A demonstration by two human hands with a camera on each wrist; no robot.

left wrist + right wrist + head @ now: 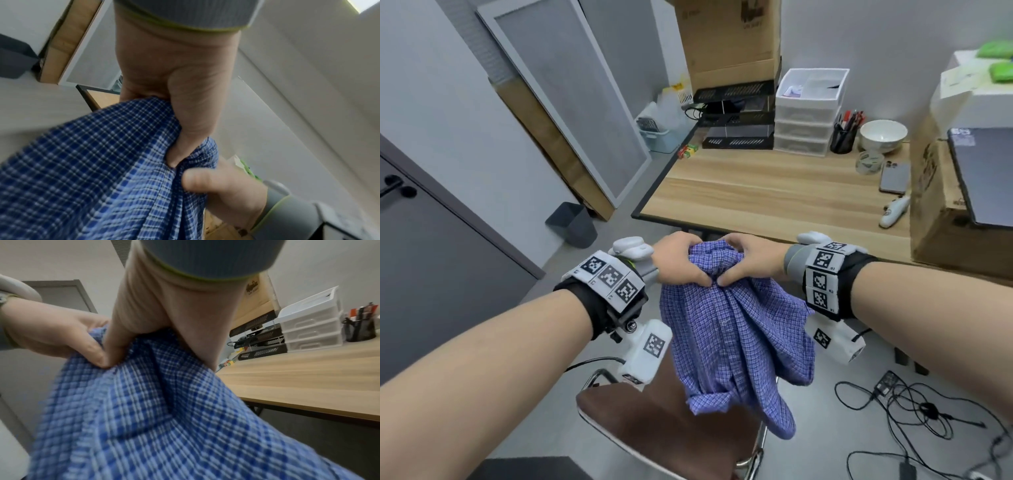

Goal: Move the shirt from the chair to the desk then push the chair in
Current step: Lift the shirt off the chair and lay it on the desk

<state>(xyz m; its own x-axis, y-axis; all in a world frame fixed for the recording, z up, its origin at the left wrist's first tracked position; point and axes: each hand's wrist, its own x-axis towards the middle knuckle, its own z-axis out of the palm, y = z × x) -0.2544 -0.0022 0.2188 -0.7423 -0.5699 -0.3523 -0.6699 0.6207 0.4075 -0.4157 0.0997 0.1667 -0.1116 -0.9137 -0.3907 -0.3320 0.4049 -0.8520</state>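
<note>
I have both hands bunched on the shirt (pixel 732 329): left hand (pixel 679 258) and right hand (pixel 751 260) side by side, thumbs nearly touching, each grip closed tight on gathered cloth, presumably so it lifts as one bundle. The shirt hangs below the grip, above the chair (pixel 661 421) seat, short of the tabletop (pixel 774 192). Chair not yet pushed in.

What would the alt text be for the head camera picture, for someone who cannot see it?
Two bare hands, left hand and right hand, grip a bunched blue checked shirt hanging above a brown chair. Ahead stands a wooden desk holding drawers, pens, a bowl and a phone.
</note>
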